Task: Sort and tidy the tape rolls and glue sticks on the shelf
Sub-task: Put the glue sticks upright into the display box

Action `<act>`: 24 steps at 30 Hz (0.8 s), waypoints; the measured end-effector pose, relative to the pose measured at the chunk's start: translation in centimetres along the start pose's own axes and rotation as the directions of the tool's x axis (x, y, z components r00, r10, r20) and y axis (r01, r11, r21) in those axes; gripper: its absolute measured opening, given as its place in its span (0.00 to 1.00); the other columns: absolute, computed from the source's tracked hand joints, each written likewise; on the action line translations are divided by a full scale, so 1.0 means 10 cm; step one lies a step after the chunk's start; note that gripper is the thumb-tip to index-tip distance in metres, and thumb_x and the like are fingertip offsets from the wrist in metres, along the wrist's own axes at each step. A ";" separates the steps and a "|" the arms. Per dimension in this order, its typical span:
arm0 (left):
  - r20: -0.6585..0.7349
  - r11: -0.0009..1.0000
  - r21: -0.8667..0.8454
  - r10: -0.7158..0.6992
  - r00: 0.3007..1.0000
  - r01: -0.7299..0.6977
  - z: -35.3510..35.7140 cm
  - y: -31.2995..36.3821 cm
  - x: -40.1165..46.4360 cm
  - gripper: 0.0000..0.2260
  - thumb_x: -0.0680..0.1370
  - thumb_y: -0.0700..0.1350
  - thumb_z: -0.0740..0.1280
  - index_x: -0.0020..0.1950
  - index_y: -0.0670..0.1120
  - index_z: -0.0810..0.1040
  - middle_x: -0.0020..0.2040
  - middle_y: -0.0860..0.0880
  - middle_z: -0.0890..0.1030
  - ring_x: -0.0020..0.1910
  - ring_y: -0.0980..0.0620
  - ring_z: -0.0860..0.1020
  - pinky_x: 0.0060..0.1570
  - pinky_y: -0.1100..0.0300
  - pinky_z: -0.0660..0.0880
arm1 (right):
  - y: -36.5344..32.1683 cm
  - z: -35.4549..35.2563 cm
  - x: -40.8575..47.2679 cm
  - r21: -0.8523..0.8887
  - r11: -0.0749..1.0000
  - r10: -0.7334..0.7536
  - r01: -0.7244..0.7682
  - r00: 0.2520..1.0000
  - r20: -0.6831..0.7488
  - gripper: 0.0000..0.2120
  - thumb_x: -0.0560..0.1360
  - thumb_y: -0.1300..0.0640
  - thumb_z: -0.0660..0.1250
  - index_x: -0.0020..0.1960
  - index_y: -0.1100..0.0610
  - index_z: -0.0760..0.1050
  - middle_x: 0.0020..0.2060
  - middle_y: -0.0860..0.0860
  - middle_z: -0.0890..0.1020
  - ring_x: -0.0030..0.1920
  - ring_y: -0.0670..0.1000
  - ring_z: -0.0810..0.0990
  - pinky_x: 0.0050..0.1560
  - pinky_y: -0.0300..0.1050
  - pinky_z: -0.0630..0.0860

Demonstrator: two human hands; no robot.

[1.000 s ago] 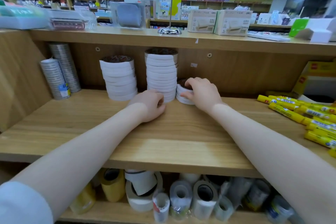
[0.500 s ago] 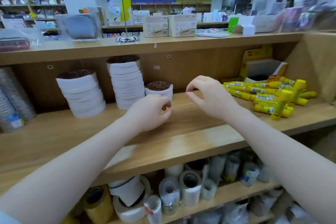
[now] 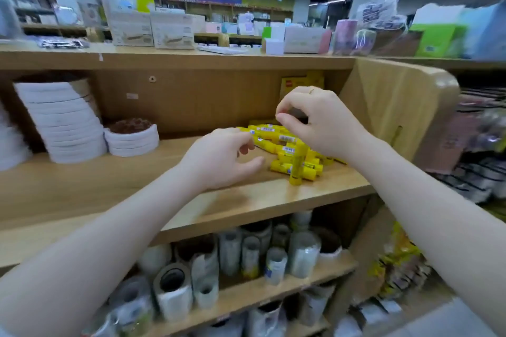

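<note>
A loose heap of yellow glue sticks [image 3: 287, 149] lies on the wooden shelf [image 3: 137, 186] at the right; one glue stick [image 3: 297, 163] stands upright at its front. My right hand [image 3: 320, 123] hovers above the heap, fingers loosely curled, holding nothing. My left hand [image 3: 221, 160] hangs just left of the heap, fingers loosely curled and empty. At the left stand a tall stack of white tape rolls [image 3: 61, 120] and a short stack of white tape rolls [image 3: 132, 138] beside it.
A yellow carton [image 3: 301, 83] stands at the shelf's back behind my right hand. The shelf's wooden side panel [image 3: 397, 107] closes the right end. Wrapped tape rolls [image 3: 246, 257] crowd the lower shelf. Boxes [image 3: 153, 29] sit on the top board.
The view has swung right. Both hands left the white tape stacks and moved right to the glue sticks; the right hand now hovers over the heap.
</note>
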State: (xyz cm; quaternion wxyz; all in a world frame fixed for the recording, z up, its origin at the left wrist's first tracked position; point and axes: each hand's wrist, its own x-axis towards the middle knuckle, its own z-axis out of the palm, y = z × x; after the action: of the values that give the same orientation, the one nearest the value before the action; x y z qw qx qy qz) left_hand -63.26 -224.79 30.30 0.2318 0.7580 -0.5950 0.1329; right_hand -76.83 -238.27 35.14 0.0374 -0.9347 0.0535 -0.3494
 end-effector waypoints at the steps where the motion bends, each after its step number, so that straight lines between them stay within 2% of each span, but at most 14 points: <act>1: -0.035 1.000 -0.025 -0.008 0.999 0.007 0.06 0.10 0.06 0.23 0.68 0.65 0.57 0.46 0.48 0.77 0.39 0.57 0.73 0.41 0.55 0.74 0.42 0.55 0.74 | 0.15 -0.08 -0.03 0.014 1.000 0.005 -0.005 1.000 -0.002 0.09 0.74 0.56 0.63 0.45 0.59 0.79 0.41 0.54 0.80 0.40 0.50 0.74 0.43 0.44 0.71; 4: -0.086 0.993 -0.099 -0.071 0.994 0.062 0.23 0.37 0.19 0.27 0.65 0.67 0.56 0.49 0.48 0.75 0.41 0.55 0.74 0.40 0.55 0.72 0.41 0.56 0.74 | 0.55 -0.20 -0.16 0.056 0.998 0.020 -0.021 1.000 0.004 0.07 0.75 0.57 0.64 0.45 0.58 0.79 0.39 0.52 0.80 0.40 0.51 0.76 0.44 0.45 0.73; 7: -0.067 0.977 -0.163 -0.150 0.986 0.138 0.36 0.58 0.23 0.26 0.67 0.64 0.66 0.57 0.48 0.73 0.44 0.55 0.73 0.42 0.55 0.72 0.43 0.58 0.72 | 0.80 -0.20 -0.27 0.098 0.995 -0.006 0.004 1.000 0.027 0.07 0.75 0.57 0.64 0.45 0.59 0.80 0.40 0.51 0.80 0.42 0.48 0.75 0.47 0.41 0.71; 10: -0.011 0.961 -0.175 -0.220 0.975 0.215 0.47 0.68 0.24 0.26 0.68 0.59 0.71 0.60 0.47 0.72 0.44 0.56 0.73 0.43 0.55 0.73 0.43 0.61 0.71 | 0.99 -0.14 -0.33 0.110 0.994 -0.006 -0.002 0.998 0.069 0.06 0.76 0.59 0.65 0.48 0.58 0.79 0.45 0.51 0.81 0.45 0.46 0.74 0.46 0.35 0.65; 12: 0.012 0.950 -0.181 -0.255 0.967 0.253 0.54 0.69 0.24 0.30 0.66 0.59 0.73 0.62 0.47 0.69 0.44 0.56 0.73 0.44 0.55 0.73 0.43 0.63 0.69 | 1.12 -0.08 -0.34 0.100 0.995 -0.010 0.000 0.995 0.097 0.06 0.76 0.57 0.65 0.51 0.57 0.78 0.48 0.51 0.80 0.50 0.49 0.75 0.49 0.37 0.66; 15: 0.027 0.927 -0.222 -0.304 0.952 0.302 0.67 0.72 0.27 0.38 0.64 0.56 0.76 0.68 0.49 0.63 0.48 0.55 0.72 0.47 0.56 0.72 0.45 0.66 0.66 | 1.28 0.04 -0.38 0.114 0.992 0.040 -0.052 0.993 0.107 0.17 0.75 0.54 0.67 0.61 0.57 0.72 0.59 0.52 0.75 0.61 0.52 0.71 0.59 0.39 0.64; 17: -0.014 0.913 -0.259 -0.328 0.944 0.314 0.76 0.72 0.30 0.43 0.62 0.54 0.78 0.70 0.48 0.60 0.56 0.53 0.71 0.54 0.56 0.70 0.53 0.65 0.66 | 1.34 0.13 -0.44 0.143 0.981 0.113 -0.129 0.987 0.116 0.26 0.73 0.52 0.69 0.68 0.57 0.66 0.66 0.53 0.69 0.68 0.52 0.65 0.65 0.40 0.60; 19: -0.052 0.909 -0.277 -0.338 0.940 0.312 0.82 0.69 0.34 0.47 0.60 0.53 0.80 0.72 0.49 0.57 0.63 0.50 0.69 0.62 0.52 0.67 0.63 0.58 0.65 | 1.36 0.23 -0.49 0.199 0.960 0.164 -0.199 0.970 0.180 0.35 0.71 0.51 0.71 0.72 0.56 0.59 0.70 0.52 0.65 0.71 0.51 0.61 0.69 0.43 0.58; 21: -0.041 0.910 -0.301 -0.313 0.949 0.287 0.86 0.64 0.38 0.51 0.59 0.53 0.80 0.73 0.53 0.51 0.65 0.50 0.66 0.66 0.51 0.66 0.66 0.54 0.65 | 1.36 0.33 -0.50 0.295 0.926 0.163 -0.236 0.954 0.251 0.38 0.71 0.52 0.72 0.74 0.54 0.54 0.70 0.52 0.64 0.70 0.50 0.63 0.69 0.43 0.61; 24: -0.023 0.930 -0.302 -0.224 0.974 0.207 0.84 0.60 0.44 0.53 0.58 0.54 0.79 0.69 0.66 0.44 0.65 0.57 0.59 0.68 0.53 0.65 0.67 0.55 0.65 | 1.34 0.45 -0.43 0.377 0.897 0.130 -0.231 0.953 0.274 0.30 0.75 0.57 0.67 0.72 0.53 0.55 0.60 0.49 0.71 0.57 0.48 0.72 0.59 0.38 0.66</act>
State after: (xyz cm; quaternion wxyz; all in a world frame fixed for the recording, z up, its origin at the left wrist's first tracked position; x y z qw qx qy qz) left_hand -68.50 -233.87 26.38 0.3735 0.7709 -0.5146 0.0371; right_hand -78.13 -250.91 27.50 0.2685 -0.9330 0.0622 -0.2313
